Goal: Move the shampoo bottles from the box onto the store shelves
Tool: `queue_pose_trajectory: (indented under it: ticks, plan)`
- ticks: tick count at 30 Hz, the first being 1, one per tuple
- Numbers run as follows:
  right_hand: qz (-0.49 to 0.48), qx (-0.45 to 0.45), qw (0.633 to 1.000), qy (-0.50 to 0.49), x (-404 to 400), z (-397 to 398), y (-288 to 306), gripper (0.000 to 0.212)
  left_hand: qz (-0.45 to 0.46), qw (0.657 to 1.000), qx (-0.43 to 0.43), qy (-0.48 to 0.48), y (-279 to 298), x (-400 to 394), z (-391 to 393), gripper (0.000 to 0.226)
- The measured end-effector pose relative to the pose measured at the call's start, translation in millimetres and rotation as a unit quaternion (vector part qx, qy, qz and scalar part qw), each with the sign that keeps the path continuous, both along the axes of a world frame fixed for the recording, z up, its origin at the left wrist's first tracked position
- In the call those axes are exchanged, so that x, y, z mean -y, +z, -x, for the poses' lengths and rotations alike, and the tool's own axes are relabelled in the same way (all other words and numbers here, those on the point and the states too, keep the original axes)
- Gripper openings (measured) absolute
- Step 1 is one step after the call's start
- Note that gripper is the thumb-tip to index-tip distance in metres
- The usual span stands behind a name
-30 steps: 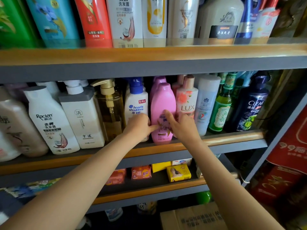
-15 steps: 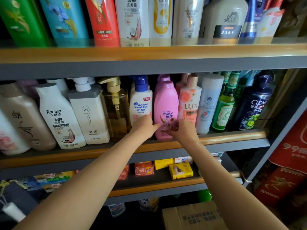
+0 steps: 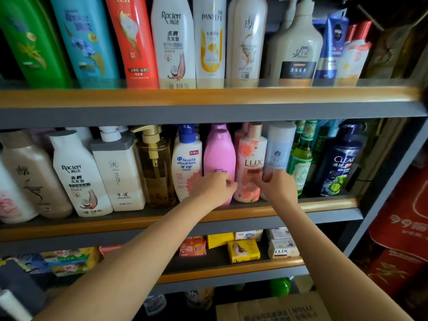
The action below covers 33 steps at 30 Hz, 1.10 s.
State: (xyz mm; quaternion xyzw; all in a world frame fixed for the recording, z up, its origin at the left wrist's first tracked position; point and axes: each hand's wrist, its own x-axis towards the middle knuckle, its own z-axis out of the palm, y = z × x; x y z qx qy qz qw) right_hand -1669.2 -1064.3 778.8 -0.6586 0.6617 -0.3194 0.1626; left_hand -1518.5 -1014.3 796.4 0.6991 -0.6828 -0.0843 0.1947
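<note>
Shampoo bottle (image 3: 219,154), pink, is standing upright on the middle shelf (image 3: 324,205), between a head & shoulders bottle (image 3: 187,163) and a LUX bottle (image 3: 251,167). Left hand (image 3: 212,188) is resting curled against its lower front; right hand (image 3: 279,186) is touching the pale blue bottle (image 3: 278,147), grip unclear.

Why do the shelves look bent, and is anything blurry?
Head view: the wide-angle lens bows the shelf edge; both hands, left and right, are motion-smeared over the pink bottle and LUX bottle; the right edge falls into shadow.
</note>
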Motion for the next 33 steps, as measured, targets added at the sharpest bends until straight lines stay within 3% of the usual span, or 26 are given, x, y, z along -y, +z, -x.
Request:
queue_pose_trajectory:
  ticks: [5,12,21,33]
  plan:
    - [-0.013,-0.043,0.998,0.034,-2,-5,-15,0.044,-0.056,0.998,-0.026,0.013,-5,0,12,0.031]
    - [-0.021,-0.056,0.996,0.065,4,-11,-22,0.034,-0.048,0.999,-0.018,0.017,-6,1,15,0.037]
    - [-0.036,-0.105,0.991,0.074,3,-13,-26,0.025,-0.031,0.999,-0.023,0.022,-4,3,7,0.027]
    - [-0.007,-0.189,0.979,0.077,-2,-15,1,0.034,-0.027,0.999,0.034,0.031,0,-1,4,0.027]
